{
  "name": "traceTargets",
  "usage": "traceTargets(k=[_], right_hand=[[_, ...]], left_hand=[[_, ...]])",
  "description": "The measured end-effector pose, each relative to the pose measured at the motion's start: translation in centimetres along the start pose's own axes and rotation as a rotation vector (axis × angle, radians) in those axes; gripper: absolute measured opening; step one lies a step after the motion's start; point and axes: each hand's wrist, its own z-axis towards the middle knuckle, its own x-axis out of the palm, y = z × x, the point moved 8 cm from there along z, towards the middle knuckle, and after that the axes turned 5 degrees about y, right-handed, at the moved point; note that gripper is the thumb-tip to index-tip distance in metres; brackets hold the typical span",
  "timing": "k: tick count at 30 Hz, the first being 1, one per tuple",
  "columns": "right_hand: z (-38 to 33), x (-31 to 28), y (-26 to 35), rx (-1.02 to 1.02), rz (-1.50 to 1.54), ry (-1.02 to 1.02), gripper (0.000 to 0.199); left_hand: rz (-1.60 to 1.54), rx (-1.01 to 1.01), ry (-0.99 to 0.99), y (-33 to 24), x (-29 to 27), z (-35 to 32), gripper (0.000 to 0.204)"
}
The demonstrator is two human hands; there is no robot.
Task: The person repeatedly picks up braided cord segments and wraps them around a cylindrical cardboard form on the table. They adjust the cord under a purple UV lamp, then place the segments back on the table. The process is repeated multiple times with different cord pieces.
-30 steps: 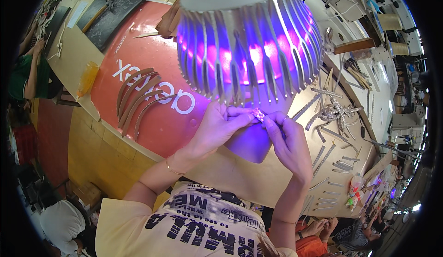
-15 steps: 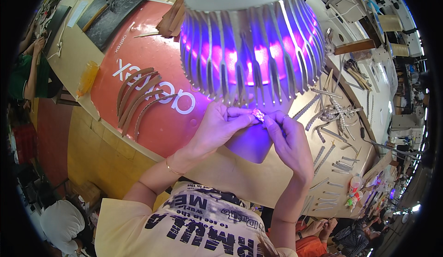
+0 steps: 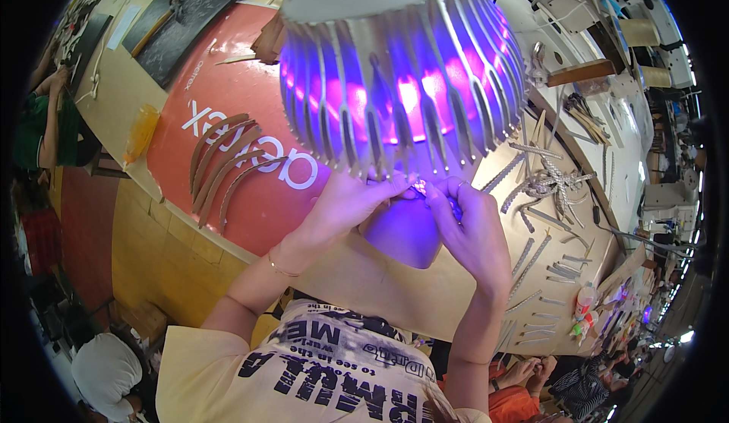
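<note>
Just under the lower rim of a finned lamp (image 3: 402, 74), a small braided-looking piece (image 3: 418, 187) is pinched between my two hands. Purple light falls on it, and most of it is covered by fingers. My left hand (image 3: 345, 206) grips its left end with thumb and forefinger, its other fingertips partly behind the lamp's rim. At the right end, my right hand (image 3: 474, 229) closes thumb and forefinger on the piece, the remaining fingers curled in. A brown curved sheet (image 3: 402, 237) lies on the table below my hands.
Several curved brown strips (image 3: 220, 168) lie on a red board (image 3: 258, 210) at left. Braided cords (image 3: 558, 187) and short cut pieces (image 3: 539, 320) lie on the table at right. An orange bottle (image 3: 142, 133) stands at the left edge. Other people sit nearby, including one in orange (image 3: 516, 400).
My right hand has turned slightly, and less of the small braided piece shows between my fingers. The whole view has shifted slightly, with the lamp further left.
</note>
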Motion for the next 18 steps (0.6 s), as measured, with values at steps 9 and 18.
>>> traceTargets(k=[9, 18], right_hand=[[-0.3, -0.3, -3.0, 0.117, 0.412, -0.025, 0.014], [-0.3, -0.3, -3.6, 0.084, 0.627, -0.001, 0.029]], left_hand=[[-0.073, 0.051, -0.093, 1.4, -0.7, 0.6, 0.033], [-0.066, 0.06, -0.141, 2.6, -1.5, 1.0, 0.027]])
